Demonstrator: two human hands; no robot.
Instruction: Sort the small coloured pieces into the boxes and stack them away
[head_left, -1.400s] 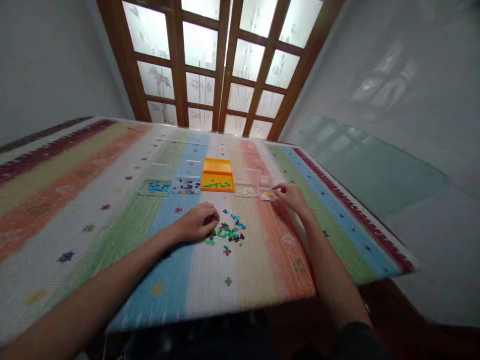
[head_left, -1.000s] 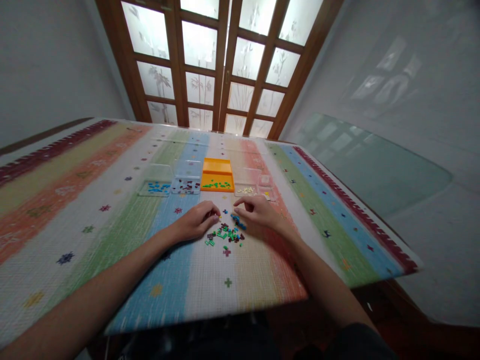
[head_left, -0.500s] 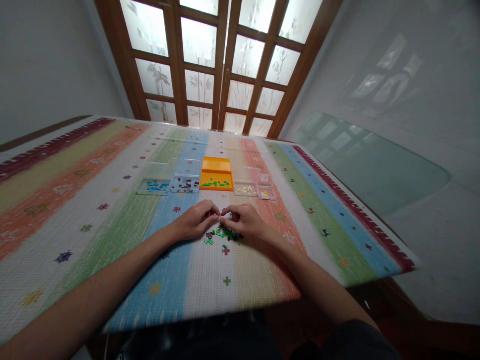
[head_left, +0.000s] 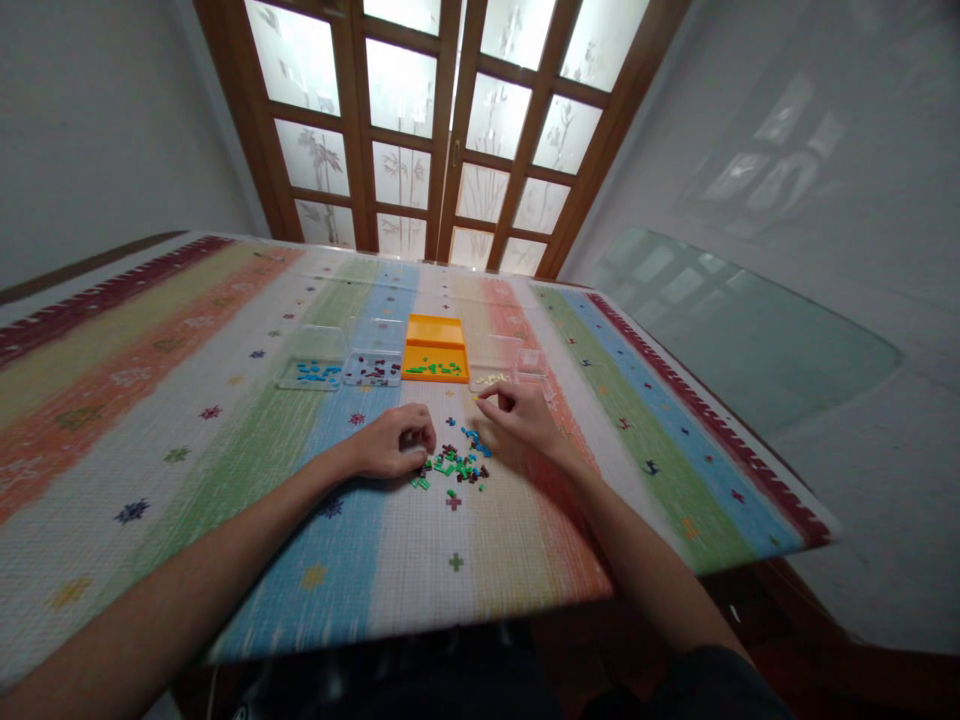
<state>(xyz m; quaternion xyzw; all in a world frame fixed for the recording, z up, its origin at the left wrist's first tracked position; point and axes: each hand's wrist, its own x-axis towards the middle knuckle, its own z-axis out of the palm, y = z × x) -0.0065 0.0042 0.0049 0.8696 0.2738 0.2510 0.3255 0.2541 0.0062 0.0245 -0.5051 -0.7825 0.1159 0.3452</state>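
A loose pile of small plastic building bricks [head_left: 454,465], green, blue and dark brown, lies on the striped tablecloth. At its left edge rests my left hand [head_left: 394,442], its fingers curled in and close to the bricks; whether anything is inside them is hidden. Beyond the pile on the right, my right hand [head_left: 521,415] pinches a tiny yellow piece [head_left: 477,401] between thumb and forefinger. That hand is just in front of the clear box of cream pieces [head_left: 491,378] and partly covers the small clear box [head_left: 531,360] beside it.
Behind the hands stands a row of open-lidded boxes: a clear box with blue bricks [head_left: 316,373], a clear box with dark brown bricks [head_left: 375,370], and an orange box [head_left: 435,330] with green bricks. The tablecloth's front edge [head_left: 420,632] is close to my body.
My hands have come apart from where they met over the pile. The right hand has moved right and forward toward the boxes; the left hand has stayed nearly in place, uncovering the bricks between.
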